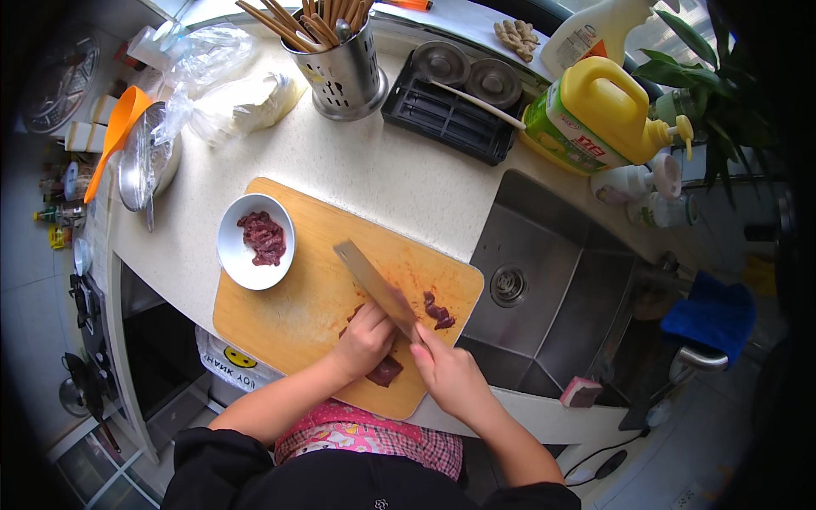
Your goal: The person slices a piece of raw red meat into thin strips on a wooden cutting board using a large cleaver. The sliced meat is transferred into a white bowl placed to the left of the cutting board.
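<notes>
A wooden cutting board (314, 229) lies on the counter in front of me. My right hand (450, 382) grips the handle of a kitchen knife (374, 285), whose broad blade points away and to the left. Close against the blade, my left hand (367, 342) has its fingers curled down over a piece of dark red raw meat (385, 371), which it partly hides. Cut meat strips (439, 311) lie on the board right of the knife. A white bowl (255, 276) on the board's left part holds more sliced meat (263, 238).
Right of the board is a steel sink (531, 280), with a sponge (580, 392) on its near edge. Behind stand a utensil holder (344, 76), a black rack (446, 115) and a yellow detergent jug (586, 110). Plastic bags (225, 98) and an orange spatula (119, 127) are at far left.
</notes>
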`<state>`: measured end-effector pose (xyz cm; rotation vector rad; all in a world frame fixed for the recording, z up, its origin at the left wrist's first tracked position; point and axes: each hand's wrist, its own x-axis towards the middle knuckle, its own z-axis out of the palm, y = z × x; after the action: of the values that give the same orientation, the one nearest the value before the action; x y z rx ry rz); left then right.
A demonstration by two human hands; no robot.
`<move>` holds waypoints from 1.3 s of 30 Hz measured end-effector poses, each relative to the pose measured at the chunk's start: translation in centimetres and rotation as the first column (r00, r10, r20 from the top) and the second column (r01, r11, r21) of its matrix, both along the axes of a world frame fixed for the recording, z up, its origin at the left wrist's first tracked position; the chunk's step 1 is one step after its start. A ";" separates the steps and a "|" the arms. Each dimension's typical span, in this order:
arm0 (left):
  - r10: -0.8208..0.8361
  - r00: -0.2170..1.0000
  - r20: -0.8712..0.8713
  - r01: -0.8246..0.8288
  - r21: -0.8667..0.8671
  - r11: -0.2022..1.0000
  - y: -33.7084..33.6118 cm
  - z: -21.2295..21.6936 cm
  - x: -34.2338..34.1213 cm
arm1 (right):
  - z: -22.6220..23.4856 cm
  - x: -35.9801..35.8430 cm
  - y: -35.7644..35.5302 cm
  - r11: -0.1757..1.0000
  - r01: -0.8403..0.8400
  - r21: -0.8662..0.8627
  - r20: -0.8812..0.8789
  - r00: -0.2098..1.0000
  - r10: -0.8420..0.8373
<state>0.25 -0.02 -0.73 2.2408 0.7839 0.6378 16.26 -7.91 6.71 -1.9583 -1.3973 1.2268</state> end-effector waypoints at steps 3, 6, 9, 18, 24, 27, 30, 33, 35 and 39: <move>-0.009 1.000 -0.016 0.009 -0.013 1.000 -0.2 -0.1 -0.1 | 0.1 -0.3 1.4 1.000 0.027 0.007 -0.055 0.998 -0.027; 0.002 1.000 -0.022 -0.002 0.009 1.000 0.0 0.0 -0.4 | 0.4 0.0 -0.9 0.998 0.045 -0.040 -0.068 0.997 -0.047; -0.001 1.000 0.012 0.001 0.006 1.000 0.4 0.1 -0.2 | 1.1 1.5 -5.0 0.973 0.131 -0.187 -0.145 0.976 -0.160; 0.030 0.999 0.027 -0.030 0.018 0.999 -1.3 0.7 -0.7 | 2.9 1.3 -6.2 0.994 0.077 -0.075 -0.079 0.993 -0.083; 0.054 0.999 0.008 -0.054 0.001 0.999 -1.2 0.7 0.0 | 3.6 1.3 -6.2 0.993 0.000 -0.122 0.024 1.000 0.003; 0.053 0.999 0.010 -0.053 -0.007 0.999 -1.1 0.7 0.2 | 3.9 1.6 -5.9 0.986 -0.015 -0.166 0.030 0.999 0.020; 0.060 0.998 0.002 -0.060 -0.034 0.998 -0.9 0.8 0.2 | 3.6 1.8 -5.2 0.995 -0.020 -0.100 0.015 1.000 0.022; 0.062 0.998 0.018 -0.062 -0.006 0.998 -0.9 0.3 0.1 | 2.0 0.8 -2.5 0.994 -0.073 -0.075 0.052 0.996 0.077; 0.053 0.998 0.023 -0.053 0.006 0.999 -0.9 0.2 0.4 | 1.3 -0.1 -0.6 0.995 -0.075 -0.059 0.074 0.994 0.079; 0.036 0.999 -0.008 -0.036 0.009 0.999 -0.5 0.6 0.1 | 0.5 -0.1 -1.3 1.000 -0.027 -0.010 0.044 0.999 0.028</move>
<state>0.32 -0.56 -0.17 2.2435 0.8286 0.6507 16.21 -9.17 7.23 -1.9896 -1.4470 1.2113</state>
